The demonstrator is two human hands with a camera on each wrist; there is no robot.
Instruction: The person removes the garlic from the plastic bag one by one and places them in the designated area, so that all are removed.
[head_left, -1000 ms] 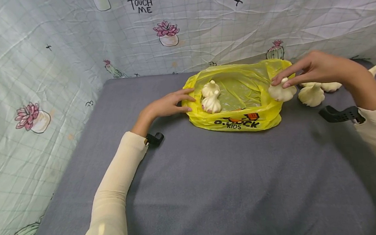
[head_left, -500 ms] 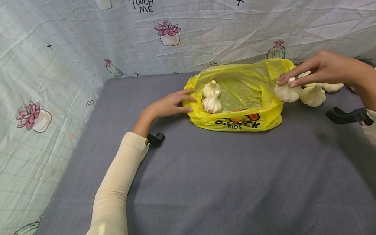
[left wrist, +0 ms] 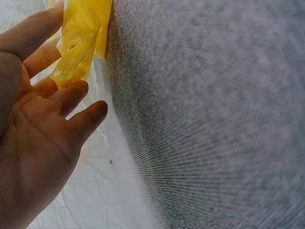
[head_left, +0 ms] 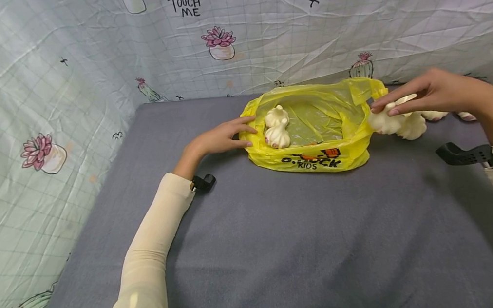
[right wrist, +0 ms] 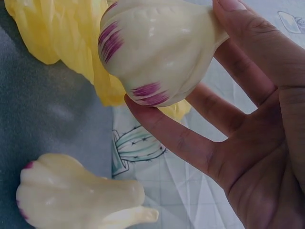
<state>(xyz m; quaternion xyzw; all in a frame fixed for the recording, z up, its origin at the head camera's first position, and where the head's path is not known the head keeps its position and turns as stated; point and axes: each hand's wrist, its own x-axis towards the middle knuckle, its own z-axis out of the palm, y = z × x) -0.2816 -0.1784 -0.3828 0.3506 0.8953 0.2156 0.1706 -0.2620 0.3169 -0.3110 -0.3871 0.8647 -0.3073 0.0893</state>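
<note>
A yellow plastic bag (head_left: 313, 160) lies open on the grey mat, with two garlic bulbs (head_left: 278, 136) at its left end. My left hand (head_left: 249, 131) rests with straight fingers against the bag's left rim; the left wrist view shows its fingers (left wrist: 71, 95) touching the yellow plastic (left wrist: 78, 38). Just outside the bag's right rim, my right hand (head_left: 385, 107) pinches a third garlic bulb (head_left: 382, 121). In the right wrist view this purple-streaked bulb (right wrist: 157, 52) sits between thumb and fingers (right wrist: 181, 138).
Loose garlic bulbs (head_left: 413, 127) lie on the mat right of the bag; one (right wrist: 71, 195) is just below the held bulb. The grey mat (head_left: 281, 244) is walled by cactus-print cloth (head_left: 47, 93) at left and back. A black wrist mount (head_left: 466, 154) sticks out from my right sleeve.
My right hand has carried the garlic bulb rightward and down, from over the bag's right rim to beside the loose bulbs. The left hand has stayed put.
</note>
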